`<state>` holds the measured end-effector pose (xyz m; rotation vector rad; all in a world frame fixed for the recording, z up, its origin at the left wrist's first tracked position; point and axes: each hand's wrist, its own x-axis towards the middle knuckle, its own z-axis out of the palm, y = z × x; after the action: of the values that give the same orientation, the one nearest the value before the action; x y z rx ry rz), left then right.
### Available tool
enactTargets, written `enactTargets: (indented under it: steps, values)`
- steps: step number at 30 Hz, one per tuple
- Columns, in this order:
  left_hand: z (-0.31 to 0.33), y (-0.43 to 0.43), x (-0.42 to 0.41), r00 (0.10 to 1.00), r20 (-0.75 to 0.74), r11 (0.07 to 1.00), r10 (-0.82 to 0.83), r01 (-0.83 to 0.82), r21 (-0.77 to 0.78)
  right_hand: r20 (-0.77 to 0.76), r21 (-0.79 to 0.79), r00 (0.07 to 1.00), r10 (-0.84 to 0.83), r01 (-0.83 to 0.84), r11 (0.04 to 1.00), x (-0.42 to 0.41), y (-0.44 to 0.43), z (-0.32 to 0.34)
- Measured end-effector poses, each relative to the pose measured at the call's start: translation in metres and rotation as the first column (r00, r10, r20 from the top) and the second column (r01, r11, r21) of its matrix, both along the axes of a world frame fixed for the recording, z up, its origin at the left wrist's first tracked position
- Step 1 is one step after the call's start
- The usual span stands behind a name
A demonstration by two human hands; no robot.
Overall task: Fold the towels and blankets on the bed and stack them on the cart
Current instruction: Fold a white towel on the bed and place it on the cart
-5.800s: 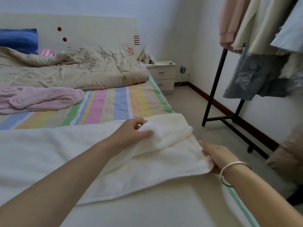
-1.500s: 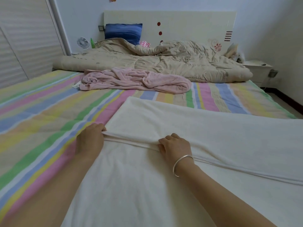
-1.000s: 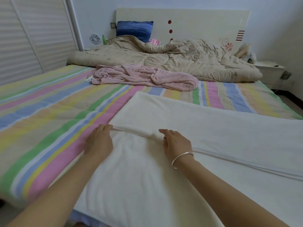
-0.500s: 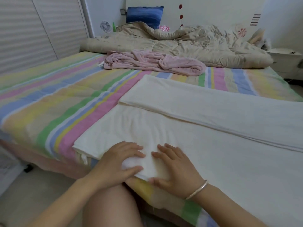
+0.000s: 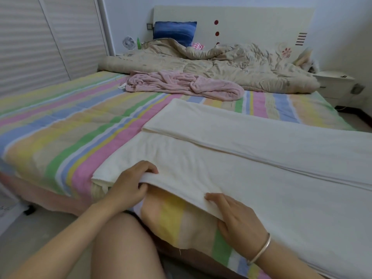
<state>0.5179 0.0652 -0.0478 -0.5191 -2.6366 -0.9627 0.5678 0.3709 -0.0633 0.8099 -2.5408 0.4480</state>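
Your left hand (image 5: 128, 186) grips the near hem of the white towel (image 5: 251, 168), with the fingers curled over the top and the thumb beneath. Your right hand (image 5: 239, 220) pinches the same hem further along, fingers laid on top and thumb tucked under.

The towel lies across the foot of the striped bed sheet (image 5: 70, 127). Its far long edge is already folded inward to a straight line.

Judgement: the step in hand is the second lengthwise fold.
- Raise both grips together.
- Carry the hem level to meet the folded edge.
- Set it down without dragging the lower layer, then smooth outward from the middle.

The cloth looks like thick, soft terry. It is limp and likely to sag between your hands, so hold the span taut.

A crumpled pink towel (image 5: 185, 85) and a rumpled beige quilt (image 5: 231, 65) lie beyond, both unfolded. The cart is not in view.
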Motion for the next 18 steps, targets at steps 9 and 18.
enactTargets:
  steps: [9, 18]
  values:
    - [-0.001, 0.038, -0.081, 0.896, -0.283, 0.87, 0.342, -0.416, -0.266, -0.264, 0.006, 0.771, -0.579, 0.601, 0.799, -0.042, 0.071, 0.019]
    - [0.059, 0.066, -0.2, 0.784, -0.544, 0.751, 0.3, -0.546, -0.372, -0.418, -0.041, 0.713, -0.563, 0.604, 0.796, -0.171, 0.131, 0.065]
